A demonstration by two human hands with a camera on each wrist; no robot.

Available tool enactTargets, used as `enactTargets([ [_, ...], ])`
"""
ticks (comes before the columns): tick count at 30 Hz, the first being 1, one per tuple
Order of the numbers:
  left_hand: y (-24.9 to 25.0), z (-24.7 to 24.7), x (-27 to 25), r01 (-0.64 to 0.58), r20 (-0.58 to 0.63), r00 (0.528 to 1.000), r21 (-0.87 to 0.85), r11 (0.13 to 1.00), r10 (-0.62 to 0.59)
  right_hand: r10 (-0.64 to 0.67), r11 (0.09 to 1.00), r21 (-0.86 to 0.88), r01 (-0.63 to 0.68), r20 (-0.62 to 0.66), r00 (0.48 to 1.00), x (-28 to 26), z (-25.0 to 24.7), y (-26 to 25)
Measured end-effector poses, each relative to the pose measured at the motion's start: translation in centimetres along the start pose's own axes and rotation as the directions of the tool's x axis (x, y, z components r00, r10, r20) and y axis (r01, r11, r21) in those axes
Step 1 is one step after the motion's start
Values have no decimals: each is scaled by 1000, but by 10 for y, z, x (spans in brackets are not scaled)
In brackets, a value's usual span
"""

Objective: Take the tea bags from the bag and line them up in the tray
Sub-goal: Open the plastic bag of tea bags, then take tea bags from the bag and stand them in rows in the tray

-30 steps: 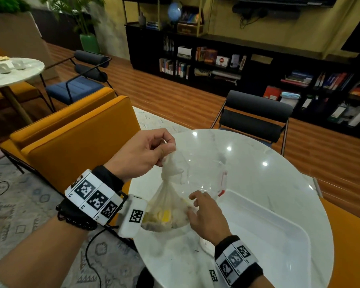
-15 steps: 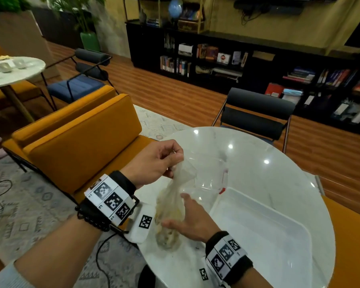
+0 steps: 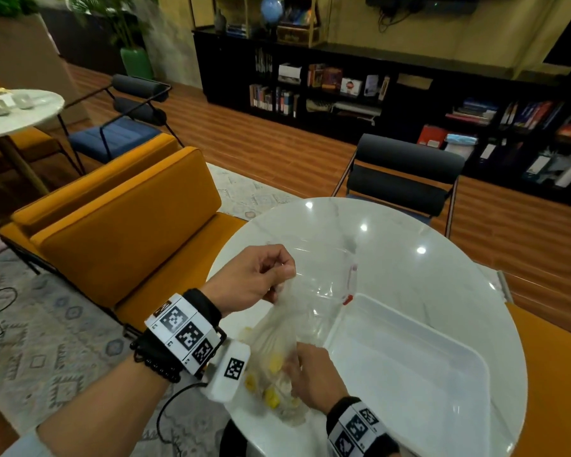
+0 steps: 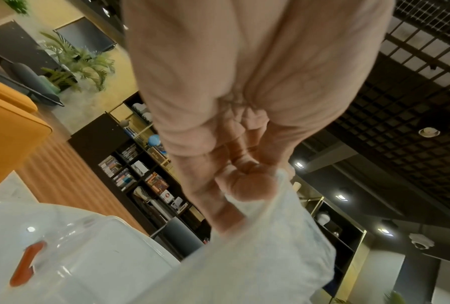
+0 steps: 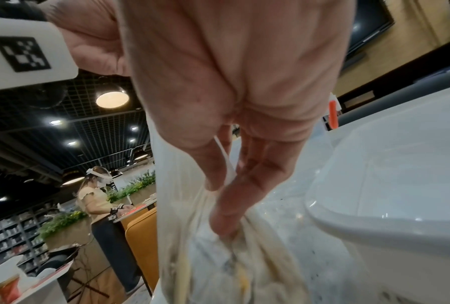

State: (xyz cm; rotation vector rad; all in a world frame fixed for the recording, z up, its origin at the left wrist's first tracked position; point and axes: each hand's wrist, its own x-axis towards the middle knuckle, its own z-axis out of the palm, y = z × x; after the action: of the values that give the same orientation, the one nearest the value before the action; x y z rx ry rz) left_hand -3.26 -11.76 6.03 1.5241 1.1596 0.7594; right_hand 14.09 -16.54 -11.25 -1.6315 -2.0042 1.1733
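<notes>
White marble table [image 3: 393, 258] is bearing a tray [image 3: 409, 367] and a clear bag [image 3: 297, 311] just left of it. Left hand [image 3: 251, 278] is pinching the bag's top edge, lifting it; right hand [image 3: 310, 374] is reaching inside with straight fingers [image 5: 234, 205] toward tea bags [image 3: 274, 364] (yellow tags showing).
</notes>
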Motion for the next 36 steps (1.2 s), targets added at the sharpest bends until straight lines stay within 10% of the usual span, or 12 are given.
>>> enactTargets([
  [6, -3, -15, -3, -115, 79, 991, 52, 992, 110, -35, 995, 91, 42, -77, 996, 1, -25, -1],
  [11, -12, -30, 4, -159, 220, 963, 1, 987, 155, -10, 786, 618, 7, 2, 1000, -17, -69, -48],
  [19, -23, -39, 23, -269, 329, 914, 51, 962, 238, 41, 857, 513, 45, -156, 987, 1, -63, -87],
  [25, -41, -46, 25, -2, 68, 998, -81, 997, 8, 58, 874, 480, 77, -260, 964, -1, -66, -82],
  [29, -48, -42, 21, 132, 216, 963, 141, 981, -160, 51, 889, 443, 117, -349, 936, 5, -59, -86],
  [36, -58, -42, 25, 95, 268, 961, -93, 991, -67, 99, 781, 615, 110, -295, 950, 6, -66, -104],
])
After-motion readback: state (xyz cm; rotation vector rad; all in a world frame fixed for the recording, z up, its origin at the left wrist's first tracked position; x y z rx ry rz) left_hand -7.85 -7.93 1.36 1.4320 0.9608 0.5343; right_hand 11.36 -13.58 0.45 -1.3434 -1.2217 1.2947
